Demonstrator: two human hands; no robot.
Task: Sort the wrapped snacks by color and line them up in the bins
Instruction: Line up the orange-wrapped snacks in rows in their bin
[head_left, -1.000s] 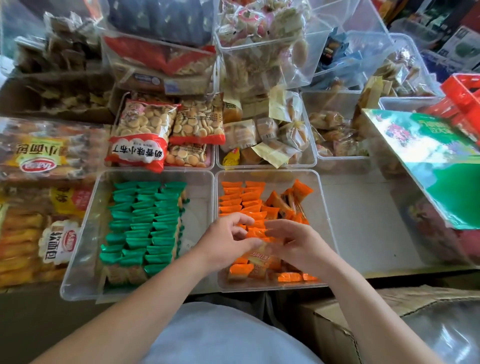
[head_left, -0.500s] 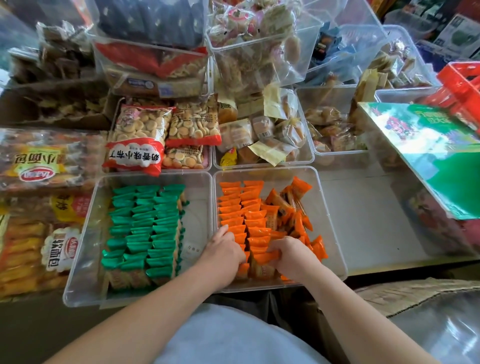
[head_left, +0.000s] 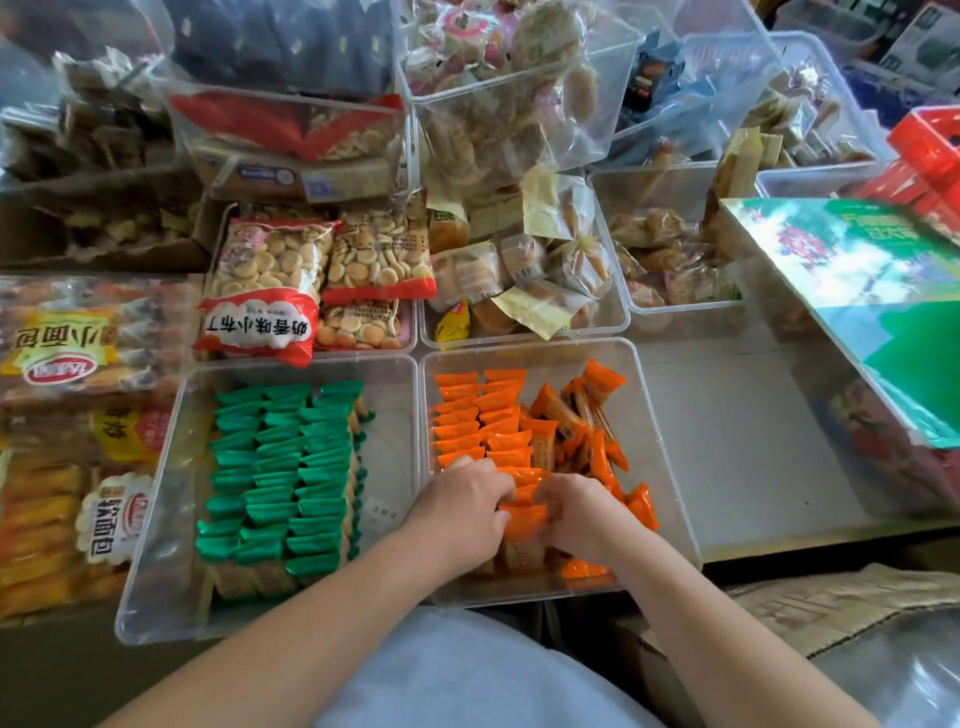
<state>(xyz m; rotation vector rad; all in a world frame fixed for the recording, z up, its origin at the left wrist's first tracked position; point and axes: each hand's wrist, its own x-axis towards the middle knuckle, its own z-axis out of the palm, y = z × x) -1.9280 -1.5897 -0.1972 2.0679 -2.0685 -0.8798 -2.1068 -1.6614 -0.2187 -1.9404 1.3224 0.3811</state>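
Gripping orange snacks (head_left: 523, 522), biscuit bag (head_left: 267, 270) reading 奶香味小布丁

pale counter (head_left: 727, 441): clear bins (head_left: 393, 457) edge to edge

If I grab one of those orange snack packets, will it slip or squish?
Probably a bit slippery: the orange snacks have shiny wrappers. Likely light: the left hand and right hand gather several at once. They look flat, so a push should slide or topple them, not roll.

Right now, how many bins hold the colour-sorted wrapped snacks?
2. The bin of green snacks sits front left; the bin of orange snacks is on its right, where the left hand and right hand work.
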